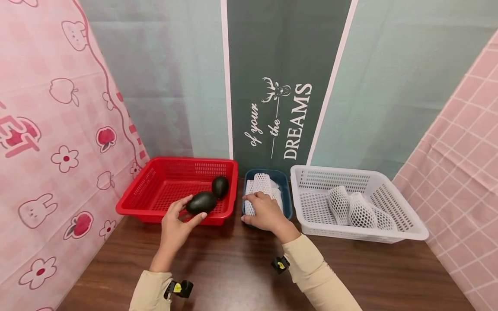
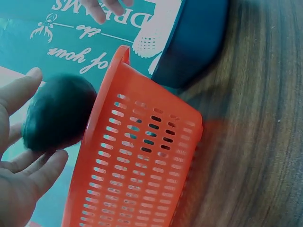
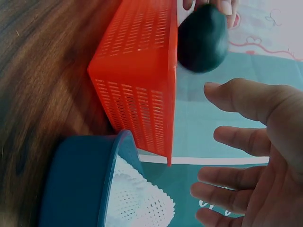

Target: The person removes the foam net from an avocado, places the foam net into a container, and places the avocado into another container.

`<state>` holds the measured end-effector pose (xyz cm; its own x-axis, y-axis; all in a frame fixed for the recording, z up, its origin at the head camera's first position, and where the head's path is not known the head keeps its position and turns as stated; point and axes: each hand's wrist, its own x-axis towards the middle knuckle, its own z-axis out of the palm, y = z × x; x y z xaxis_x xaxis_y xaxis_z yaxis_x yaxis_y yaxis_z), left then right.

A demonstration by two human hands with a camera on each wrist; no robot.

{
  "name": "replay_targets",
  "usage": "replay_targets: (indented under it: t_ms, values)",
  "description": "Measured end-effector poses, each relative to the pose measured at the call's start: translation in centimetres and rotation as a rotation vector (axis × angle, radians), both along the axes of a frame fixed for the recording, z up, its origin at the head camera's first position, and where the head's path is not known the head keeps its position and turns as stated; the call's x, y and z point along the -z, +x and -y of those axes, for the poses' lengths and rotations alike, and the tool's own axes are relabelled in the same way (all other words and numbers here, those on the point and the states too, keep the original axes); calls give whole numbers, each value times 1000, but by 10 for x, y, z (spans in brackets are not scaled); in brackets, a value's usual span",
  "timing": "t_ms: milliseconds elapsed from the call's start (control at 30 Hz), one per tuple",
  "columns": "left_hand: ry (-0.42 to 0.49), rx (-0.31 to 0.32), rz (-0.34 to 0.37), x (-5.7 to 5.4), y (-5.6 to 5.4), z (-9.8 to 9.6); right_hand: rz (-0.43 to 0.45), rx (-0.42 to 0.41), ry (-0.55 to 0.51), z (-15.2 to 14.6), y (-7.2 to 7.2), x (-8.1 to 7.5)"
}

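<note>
My left hand (image 1: 176, 220) holds a dark green avocado (image 1: 201, 202) between thumb and fingers, just above the front rim of the red basket (image 1: 134, 211). A second avocado (image 1: 220, 186) is in that basket, at its right side. My right hand (image 1: 265, 211) is over the small blue basket (image 1: 287, 203), fingers spread and slightly bent. White foam net sleeves (image 1: 262, 183) fill the blue basket. In the right wrist view the fingers (image 3: 236, 142) stand apart from the foam nets (image 3: 151, 205), with nothing held.
To the right stands a white basket (image 1: 350, 233) with several net-wrapped pieces (image 1: 362, 211) in it. All the baskets stand on a dark wooden table (image 1: 233, 276), against a backdrop cloth (image 1: 186, 86). Each wrist wears a small black camera (image 1: 182, 288).
</note>
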<state>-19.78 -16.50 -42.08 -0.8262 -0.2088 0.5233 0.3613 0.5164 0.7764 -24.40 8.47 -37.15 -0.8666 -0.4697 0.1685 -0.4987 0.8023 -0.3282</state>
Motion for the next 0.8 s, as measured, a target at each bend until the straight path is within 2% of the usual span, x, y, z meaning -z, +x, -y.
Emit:
replay_targets:
  t_ms: [233, 467, 567, 700, 800]
  values:
    - [-11, 32, 4, -2, 1, 4, -8, 8, -8, -4, 1, 4]
    - [-71, 63, 20, 5, 4, 4, 6, 12, -34, -8, 5, 7]
    - [-157, 83, -20, 6, 10, 3, -7, 12, -31, -12, 9, 8]
    - [-353, 133, -89, 9, 20, 3, -23, 44, -31, -26, 14, 9]
    - [-460, 178, -105, 10, 24, 2, -32, 76, -32, -38, 16, 8]
